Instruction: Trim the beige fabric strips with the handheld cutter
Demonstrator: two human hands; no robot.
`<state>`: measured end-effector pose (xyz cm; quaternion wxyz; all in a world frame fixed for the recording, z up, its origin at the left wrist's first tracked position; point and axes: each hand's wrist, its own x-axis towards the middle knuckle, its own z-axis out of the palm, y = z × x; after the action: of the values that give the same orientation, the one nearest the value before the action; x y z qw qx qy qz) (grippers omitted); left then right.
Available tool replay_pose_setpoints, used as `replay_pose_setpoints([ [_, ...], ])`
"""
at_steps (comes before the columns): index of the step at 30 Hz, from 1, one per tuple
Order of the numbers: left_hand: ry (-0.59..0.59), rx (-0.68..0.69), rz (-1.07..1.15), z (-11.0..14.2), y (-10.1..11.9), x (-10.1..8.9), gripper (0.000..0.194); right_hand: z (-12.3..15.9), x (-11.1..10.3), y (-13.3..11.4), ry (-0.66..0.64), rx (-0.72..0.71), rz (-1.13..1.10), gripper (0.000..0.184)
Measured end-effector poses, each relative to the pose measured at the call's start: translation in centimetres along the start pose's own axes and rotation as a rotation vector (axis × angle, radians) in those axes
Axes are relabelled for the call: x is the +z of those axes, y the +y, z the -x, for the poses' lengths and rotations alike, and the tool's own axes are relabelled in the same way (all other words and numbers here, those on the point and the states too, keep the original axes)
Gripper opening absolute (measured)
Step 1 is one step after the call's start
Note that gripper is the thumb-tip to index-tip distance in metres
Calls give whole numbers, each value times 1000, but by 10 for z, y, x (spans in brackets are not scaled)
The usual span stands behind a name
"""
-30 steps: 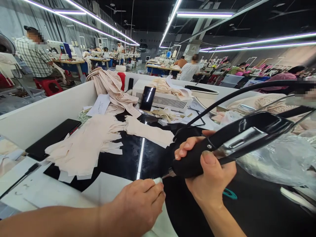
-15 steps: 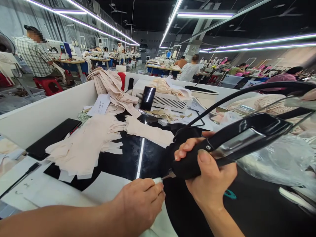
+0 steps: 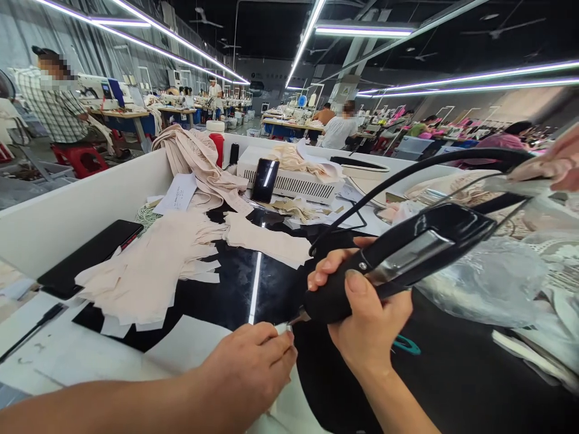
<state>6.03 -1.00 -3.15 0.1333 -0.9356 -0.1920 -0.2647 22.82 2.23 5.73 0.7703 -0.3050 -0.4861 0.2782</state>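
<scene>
My left hand (image 3: 253,364) pinches white material (image 3: 282,328), my right hand (image 3: 373,328) grips a black tool (image 3: 330,295); another person's hand (image 3: 558,160) now shows more, above a clear bag (image 3: 488,280), contents unclear

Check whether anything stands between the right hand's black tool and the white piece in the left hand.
Nothing visible does. The black tool in the right hand has its metal tip apparently against the white piece pinched in the left hand.
</scene>
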Motion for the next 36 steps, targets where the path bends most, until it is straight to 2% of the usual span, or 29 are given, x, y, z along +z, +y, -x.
replay_pose_setpoints([
  [6,-50,37,-34,0,-2,-3,25,1,6,-2,22,16,-64,41],
  [13,-85,45,-41,1,-3,-3,25,5,4,4,0,31,-30,42],
  [22,-36,50,-60,-4,-5,-2,21,6,4,3,-11,19,12,35],
  [28,-120,34,-28,-3,-4,1,21,1,4,0,10,-3,36,40],
  [32,-125,18,3,-4,-3,2,23,-2,3,-4,29,-13,19,40],
  [36,-163,-26,53,-8,-16,-4,17,-2,1,-8,35,-12,33,39],
])
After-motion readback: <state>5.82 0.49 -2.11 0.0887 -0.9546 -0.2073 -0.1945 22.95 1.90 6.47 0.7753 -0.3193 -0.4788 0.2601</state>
